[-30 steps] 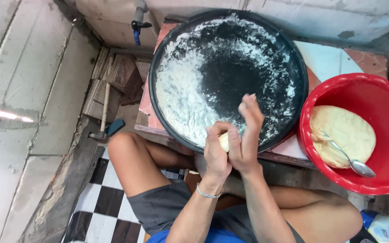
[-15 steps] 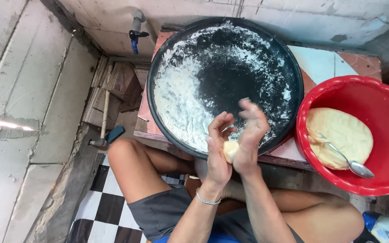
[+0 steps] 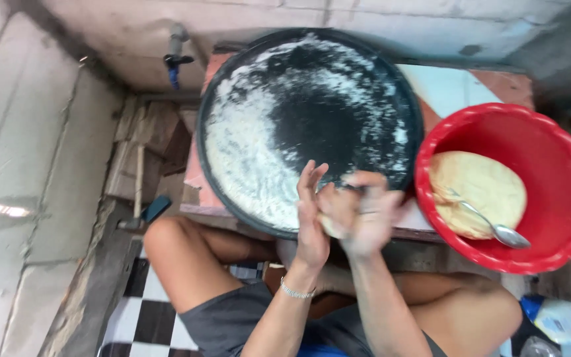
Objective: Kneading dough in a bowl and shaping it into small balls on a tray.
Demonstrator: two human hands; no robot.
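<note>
My left hand [image 3: 310, 218] and my right hand [image 3: 365, 215] press together around a small pale ball of dough [image 3: 330, 227], mostly hidden between the palms. They hover over the near rim of a large round black tray [image 3: 312, 125] dusted with white flour. To the right stands a red plastic basin [image 3: 550, 192] holding a mound of pale dough [image 3: 477, 192] with a metal spoon [image 3: 497, 228] lying in it. A thin bracelet circles my left wrist.
The tray and basin rest on a low tiled slab [image 3: 451, 86]. My bare knees and grey shorts are below. A blue-handled tap [image 3: 174, 63] sticks from the concrete wall at top left. A hammer [image 3: 141, 198] lies by stacked bricks. Plastic bottles [image 3: 563, 324] sit bottom right.
My right hand has swept across the left, its fingers now blurred, rolling the dough between the palms. The camera has shifted slightly; the tray and basin have stayed put.
</note>
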